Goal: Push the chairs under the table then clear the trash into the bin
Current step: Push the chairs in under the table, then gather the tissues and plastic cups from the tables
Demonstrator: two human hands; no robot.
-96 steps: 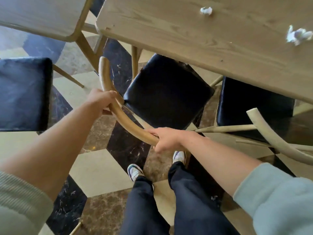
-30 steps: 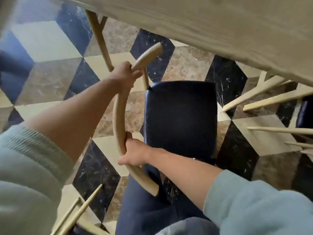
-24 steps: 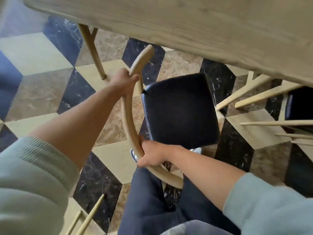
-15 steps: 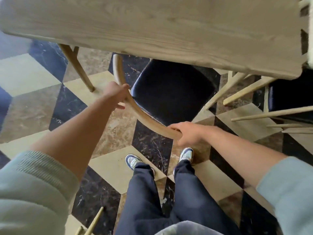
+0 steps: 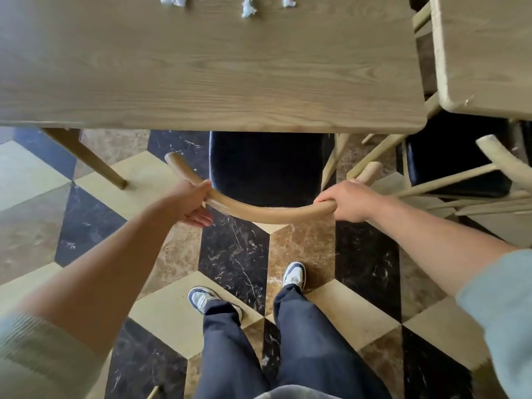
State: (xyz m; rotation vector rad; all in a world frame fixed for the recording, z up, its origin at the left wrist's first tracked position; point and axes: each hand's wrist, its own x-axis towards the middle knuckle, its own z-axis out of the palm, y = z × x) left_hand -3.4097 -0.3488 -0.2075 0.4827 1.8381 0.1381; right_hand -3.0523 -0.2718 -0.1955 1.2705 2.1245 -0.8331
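Note:
A wooden chair with a curved back rail (image 5: 267, 213) and a black seat (image 5: 264, 165) stands squarely in front of me, its seat partly hidden beneath the wooden table (image 5: 201, 67). My left hand (image 5: 191, 204) grips the rail's left part and my right hand (image 5: 348, 200) grips its right part. Three crumpled white paper scraps (image 5: 247, 8) lie on the far side of the tabletop, cut off by the frame's upper edge.
A second table (image 5: 486, 53) stands at the right, with another black-seated chair (image 5: 454, 162) under it and close to my chair. A table leg (image 5: 86, 159) slants down at the left. My feet (image 5: 293, 273) stand on the checkered marble floor.
The chair has swung round to face the table squarely and its seat has slid further beneath the top. Both hands have kept hold of the rail. The paper scraps have come into view.

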